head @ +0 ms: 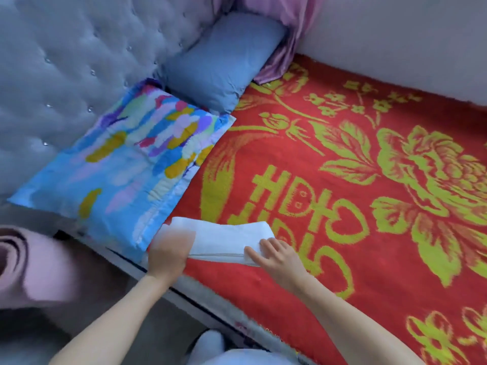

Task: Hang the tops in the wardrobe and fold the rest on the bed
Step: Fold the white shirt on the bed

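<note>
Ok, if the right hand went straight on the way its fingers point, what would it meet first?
More of the folded white garment that the right hand rests on; past that, probably the multicoloured pillow, though the line is uncertain.

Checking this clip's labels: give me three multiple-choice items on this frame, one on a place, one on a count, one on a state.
1. Where does the folded white cloth lie? A on the floor; B on the red blanket, by the bed's edge; C on a chair.
2. How many pillows lie by the headboard? A one; B two; C three.
3. How is the right hand? A a fist; B flat on the cloth; C lifted clear.
Answers: B, red shows around the cloth; B, the patterned pillow and the plain blue pillow; B, fingers straight on the cloth.
</note>
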The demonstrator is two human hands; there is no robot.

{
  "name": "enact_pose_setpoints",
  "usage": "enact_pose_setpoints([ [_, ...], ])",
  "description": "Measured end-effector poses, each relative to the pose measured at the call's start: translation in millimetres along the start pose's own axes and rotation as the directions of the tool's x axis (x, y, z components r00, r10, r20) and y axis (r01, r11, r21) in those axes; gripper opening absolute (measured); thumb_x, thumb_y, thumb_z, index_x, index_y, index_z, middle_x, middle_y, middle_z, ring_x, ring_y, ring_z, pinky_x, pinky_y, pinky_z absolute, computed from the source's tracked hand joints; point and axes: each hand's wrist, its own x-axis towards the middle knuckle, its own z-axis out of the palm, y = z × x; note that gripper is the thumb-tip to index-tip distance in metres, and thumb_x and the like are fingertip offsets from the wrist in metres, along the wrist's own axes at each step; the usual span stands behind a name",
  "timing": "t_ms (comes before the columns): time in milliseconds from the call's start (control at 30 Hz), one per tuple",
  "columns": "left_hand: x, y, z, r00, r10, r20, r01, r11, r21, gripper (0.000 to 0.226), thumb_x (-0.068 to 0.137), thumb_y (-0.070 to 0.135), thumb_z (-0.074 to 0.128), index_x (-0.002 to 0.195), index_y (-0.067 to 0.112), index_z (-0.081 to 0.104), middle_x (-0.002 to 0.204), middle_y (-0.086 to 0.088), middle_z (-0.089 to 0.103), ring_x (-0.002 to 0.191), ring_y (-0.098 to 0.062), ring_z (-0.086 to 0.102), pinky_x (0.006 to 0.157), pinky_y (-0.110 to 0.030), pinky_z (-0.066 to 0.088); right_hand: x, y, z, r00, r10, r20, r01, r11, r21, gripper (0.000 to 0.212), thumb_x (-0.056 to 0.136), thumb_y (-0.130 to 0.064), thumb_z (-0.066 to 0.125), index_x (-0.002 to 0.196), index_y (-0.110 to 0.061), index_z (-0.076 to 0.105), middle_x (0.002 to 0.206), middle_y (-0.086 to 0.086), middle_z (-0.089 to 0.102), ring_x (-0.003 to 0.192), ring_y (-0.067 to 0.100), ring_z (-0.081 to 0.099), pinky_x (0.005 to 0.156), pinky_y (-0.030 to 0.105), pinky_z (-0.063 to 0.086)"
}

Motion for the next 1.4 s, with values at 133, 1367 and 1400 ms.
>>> enact_pose_setpoints([
  [133,-51,-1,-81,0.967,-0.251,-0.055,0.256,0.955,0.150,0.037,0.064,0.006,0.036,0.098,0.014,0.048,0.078,-0.005,0.068,0.062,-0.026,0.064,0.067,-0.034,0.034,46,-19,-33,0.940,-0.327,-0.099,0.332,0.943,0.034,0.047,0.071,-0.004,0.037,0.115,-0.022,0.044,0.075,0.002,0.061,0.057,0.019,0.054,0.049,0.024,0.043],
  [1367,-738,20,-351,0.170,-0.971,-0.168,0.904,0.086,0.418,0.029,0.063,0.009,0.037,0.089,0.018,0.045,0.058,-0.004,0.059,0.053,-0.027,0.060,0.063,-0.035,0.031,6,-715,-21,0.112,-0.959,-0.260,0.967,0.046,0.249,0.050,0.069,-0.011,0.044,0.118,-0.024,0.045,0.090,0.005,0.040,0.061,0.016,0.059,0.052,0.021,0.046],
  [1400,-746,7,-344,0.176,-0.973,-0.151,0.903,0.099,0.418,0.029,0.062,0.009,0.037,0.089,0.018,0.045,0.058,-0.004,0.059,0.052,-0.027,0.060,0.063,-0.035,0.030,11,-723,-11,0.114,-0.966,-0.233,0.967,0.054,0.251,0.051,0.068,-0.013,0.045,0.118,-0.024,0.045,0.090,0.005,0.041,0.061,0.016,0.059,0.052,0.020,0.046],
])
